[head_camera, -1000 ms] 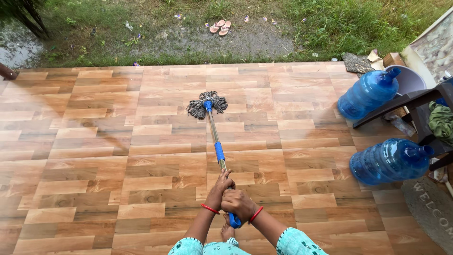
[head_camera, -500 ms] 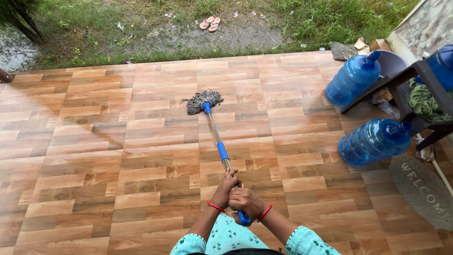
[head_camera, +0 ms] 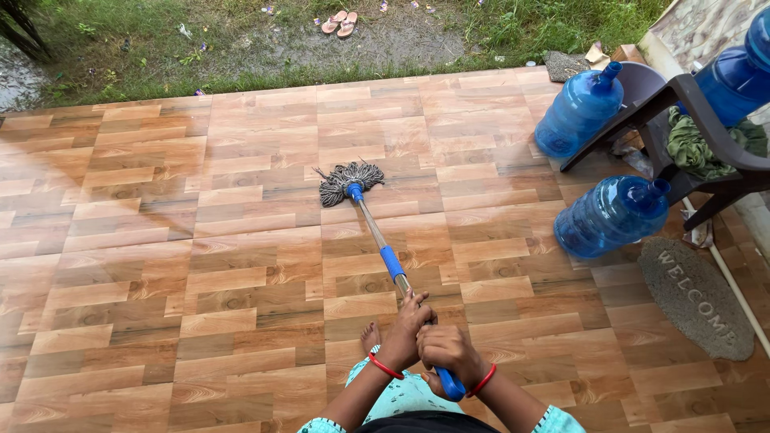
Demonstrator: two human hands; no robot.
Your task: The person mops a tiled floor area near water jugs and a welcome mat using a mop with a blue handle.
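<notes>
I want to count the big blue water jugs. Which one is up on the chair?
The water jug at the top right edge rests on the dark chair. The other two jugs stand on the tiled floor.

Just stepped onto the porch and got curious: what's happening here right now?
A person is holding a mop with both hands, the left hand further down the metal handle and the right hand near its blue end. The grey string head lies on the wood-patterned tile floor out in front of them. One bare foot shows beside the hands. To the right stand two big blue water jugs, a dark chair and a doormat.
</notes>
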